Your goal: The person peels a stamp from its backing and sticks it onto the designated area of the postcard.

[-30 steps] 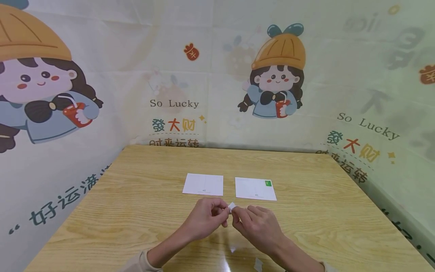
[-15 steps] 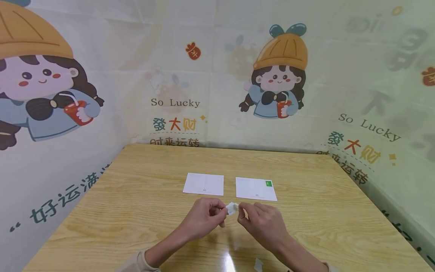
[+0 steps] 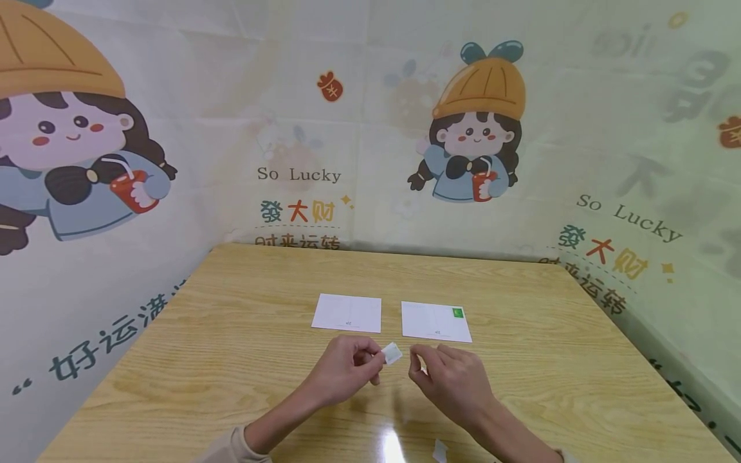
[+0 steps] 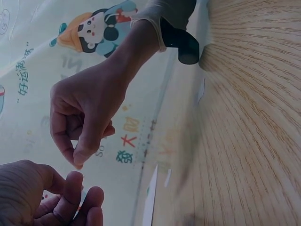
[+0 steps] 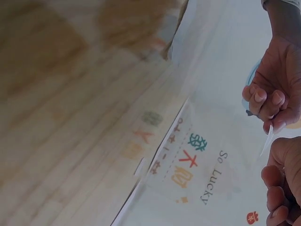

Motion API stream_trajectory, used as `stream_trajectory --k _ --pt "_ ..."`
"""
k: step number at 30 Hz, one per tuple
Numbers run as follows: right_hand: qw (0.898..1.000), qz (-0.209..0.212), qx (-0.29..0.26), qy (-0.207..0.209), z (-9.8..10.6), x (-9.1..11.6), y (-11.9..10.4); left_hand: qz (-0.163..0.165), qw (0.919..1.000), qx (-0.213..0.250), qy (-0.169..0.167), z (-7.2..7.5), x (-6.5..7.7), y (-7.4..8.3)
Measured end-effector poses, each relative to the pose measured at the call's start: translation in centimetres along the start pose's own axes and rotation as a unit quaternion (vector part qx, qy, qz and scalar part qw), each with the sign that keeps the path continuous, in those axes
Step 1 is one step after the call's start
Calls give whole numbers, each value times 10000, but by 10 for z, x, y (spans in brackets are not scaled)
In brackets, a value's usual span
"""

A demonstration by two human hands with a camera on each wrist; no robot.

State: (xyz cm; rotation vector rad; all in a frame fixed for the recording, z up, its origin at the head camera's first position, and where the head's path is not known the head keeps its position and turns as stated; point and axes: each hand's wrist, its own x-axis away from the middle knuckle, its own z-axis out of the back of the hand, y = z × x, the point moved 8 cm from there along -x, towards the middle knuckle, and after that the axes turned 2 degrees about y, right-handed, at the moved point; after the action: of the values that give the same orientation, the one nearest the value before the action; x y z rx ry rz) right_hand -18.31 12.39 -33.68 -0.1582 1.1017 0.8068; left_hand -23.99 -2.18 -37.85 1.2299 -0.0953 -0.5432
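Between thumb and forefinger, my left hand [image 3: 347, 368] pinches a small white stamp-sized paper square [image 3: 392, 352]. In the right wrist view this paper [image 5: 267, 141] appears edge-on, a thin white sliver below the left hand [image 5: 277, 89]. My right hand [image 3: 451, 379] hovers just to its right, apart from the paper, fingers curled and thumb near the forefinger. A tiny pale spot shows by its thumb; what it is stays unclear. Beyond the hands lie two white cards: a plain one [image 3: 347, 312] on the left and another [image 3: 434, 321] bearing a green stamp [image 3: 457, 312] at its upper right corner.
A white paper scrap [image 3: 440, 451] lies near the front of the wooden table [image 3: 260, 276], beside the right forearm. Printed cloth [image 3: 370, 128] with cartoon figures hangs behind and around the table.
My right hand has drawn away to the right from the paper, which both hands touched a second ago. The left hand keeps its pinch, and more of the white square shows.
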Motion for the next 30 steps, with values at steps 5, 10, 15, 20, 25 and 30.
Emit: stream_trajectory --k 5,10,15,20,25,30 --pt "9998 139 -130 100 0 -2 -5 41 10000 36 13 1 1 0" --pt "9986 378 -304 232 3 -5 -12 249 9994 259 2 2 1 -3" --pt "9974 493 -390 348 4 -8 -16 462 9967 664 -48 2 1 -5" --pt "9963 632 -416 417 2 -7 -18 636 9918 1095 -145 1 0 -7" --pt "9957 743 -455 303 -1 -4 -19 701 9881 1347 -249 -1 -1 -9" --pt "9964 694 -476 107 -3 -2 -19 797 9845 1533 -310 -3 -1 -10"
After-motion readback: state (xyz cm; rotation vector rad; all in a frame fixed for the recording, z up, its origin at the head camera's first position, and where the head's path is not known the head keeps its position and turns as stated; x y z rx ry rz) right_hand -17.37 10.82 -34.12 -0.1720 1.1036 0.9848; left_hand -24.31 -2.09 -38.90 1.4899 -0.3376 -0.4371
